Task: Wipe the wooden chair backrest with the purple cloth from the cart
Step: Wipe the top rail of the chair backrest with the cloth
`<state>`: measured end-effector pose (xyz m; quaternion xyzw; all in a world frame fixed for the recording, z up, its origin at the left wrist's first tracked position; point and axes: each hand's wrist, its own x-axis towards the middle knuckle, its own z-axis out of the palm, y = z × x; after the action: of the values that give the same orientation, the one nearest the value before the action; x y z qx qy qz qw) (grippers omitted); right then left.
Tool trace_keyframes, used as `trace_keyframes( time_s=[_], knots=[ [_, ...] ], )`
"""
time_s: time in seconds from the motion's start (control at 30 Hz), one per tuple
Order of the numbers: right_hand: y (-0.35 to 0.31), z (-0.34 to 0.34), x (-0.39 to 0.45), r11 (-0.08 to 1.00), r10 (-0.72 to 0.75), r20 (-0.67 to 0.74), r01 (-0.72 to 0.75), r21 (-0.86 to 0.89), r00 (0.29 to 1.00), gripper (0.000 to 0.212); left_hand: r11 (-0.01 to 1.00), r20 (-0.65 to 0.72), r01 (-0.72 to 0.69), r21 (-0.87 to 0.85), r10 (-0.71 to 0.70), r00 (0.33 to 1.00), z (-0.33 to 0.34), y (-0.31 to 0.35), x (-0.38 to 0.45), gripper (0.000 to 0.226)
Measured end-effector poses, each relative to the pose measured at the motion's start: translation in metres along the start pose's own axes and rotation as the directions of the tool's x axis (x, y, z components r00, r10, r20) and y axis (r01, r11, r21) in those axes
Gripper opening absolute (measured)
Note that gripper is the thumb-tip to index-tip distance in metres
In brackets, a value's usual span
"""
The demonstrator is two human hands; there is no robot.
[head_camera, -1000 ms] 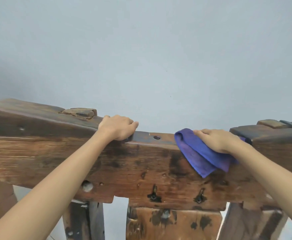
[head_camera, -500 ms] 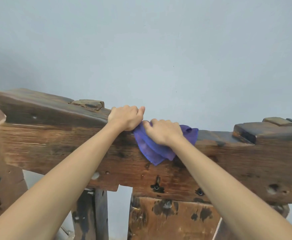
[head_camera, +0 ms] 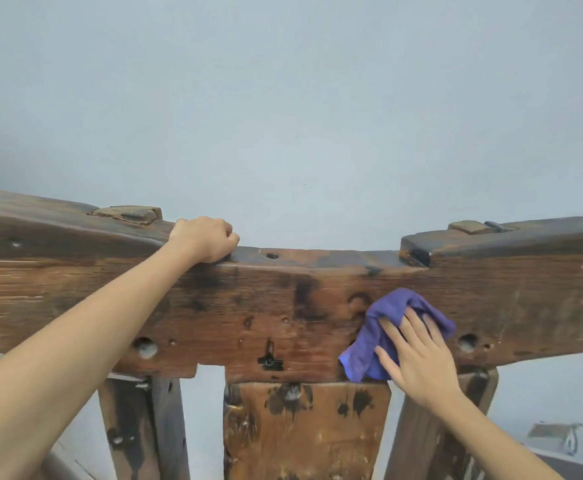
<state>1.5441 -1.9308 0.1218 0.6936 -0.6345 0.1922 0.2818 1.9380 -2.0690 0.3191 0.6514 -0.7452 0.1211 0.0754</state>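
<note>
The wooden chair backrest [head_camera: 248,306] is a thick, dark-stained top rail spanning the view, with slats below it. My left hand [head_camera: 205,239] is curled over the rail's top edge, left of centre, gripping it. The purple cloth [head_camera: 383,327] is crumpled against the front face of the rail, right of centre, down by its lower edge. My right hand [head_camera: 416,355] lies flat on the cloth with fingers spread, pressing it to the wood. Part of the cloth is hidden under that palm.
A plain grey wall [head_camera: 283,98] stands right behind the chair. A wide central slat [head_camera: 300,431] and two side posts run down from the rail. At the lower right corner a small dark object [head_camera: 556,436] sits near the floor.
My right hand has carried the cloth from the rail's top edge next to my left hand down and to the right onto the front face. The left hand keeps its grip.
</note>
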Motion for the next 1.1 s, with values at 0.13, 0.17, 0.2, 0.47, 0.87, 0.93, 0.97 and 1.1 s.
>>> trace_keyframes(
  time_s=[0.13, 0.17, 0.2, 0.47, 0.87, 0.93, 0.97, 1.1],
  knots=[
    [0.041, -0.008, -0.024, 0.860, 0.463, 0.029, -0.457, 0.228, 0.886, 0.067, 0.990, 0.103, 0.016, 0.141, -0.030, 0.994, -0.011, 0.046, -0.001, 0.059],
    [0.042, -0.013, -0.018, 0.766, 0.579, 0.017, -0.552, 0.330, 0.815, 0.079, 0.998, 0.140, -0.041, 0.036, 0.036, 0.989, -0.012, 0.062, -0.004, 0.066],
    [0.042, -0.018, -0.006, 0.678, 0.652, 0.035, -0.603, 0.420, 0.758, 0.094, 0.990, 0.168, -0.106, -0.094, 0.121, 0.978, -0.012, 0.080, -0.007, 0.073],
    [-0.024, -0.047, 0.077, 0.810, 0.559, -0.151, -0.498, 0.309, 0.815, 0.069, 0.902, 0.183, -0.177, -0.394, 0.265, 0.947, 0.002, 0.202, -0.004, 0.079],
    [0.093, -0.050, 0.050, 0.995, -0.079, -0.198, 0.065, -0.077, 0.977, 0.058, 0.914, 0.060, -0.216, -0.345, 0.251, 0.966, 0.009, 0.196, -0.003, 0.054],
    [0.123, -0.056, 0.043, 0.979, 0.202, -0.200, -0.202, 0.022, 0.959, 0.063, 0.928, 0.017, -0.202, -0.314, 0.219, 0.976, 0.011, 0.200, -0.007, 0.055],
    [0.129, -0.055, 0.041, 0.936, 0.349, -0.192, -0.334, 0.107, 0.917, 0.068, 0.933, -0.003, -0.190, -0.305, 0.198, 0.980, 0.012, 0.202, -0.009, 0.054],
    [0.074, -0.041, 0.054, 0.378, 0.834, 0.023, -0.602, 0.703, 0.551, 0.093, 0.938, -0.047, -0.163, -0.306, 0.156, 0.987, 0.011, 0.207, -0.011, 0.052]
  ],
)
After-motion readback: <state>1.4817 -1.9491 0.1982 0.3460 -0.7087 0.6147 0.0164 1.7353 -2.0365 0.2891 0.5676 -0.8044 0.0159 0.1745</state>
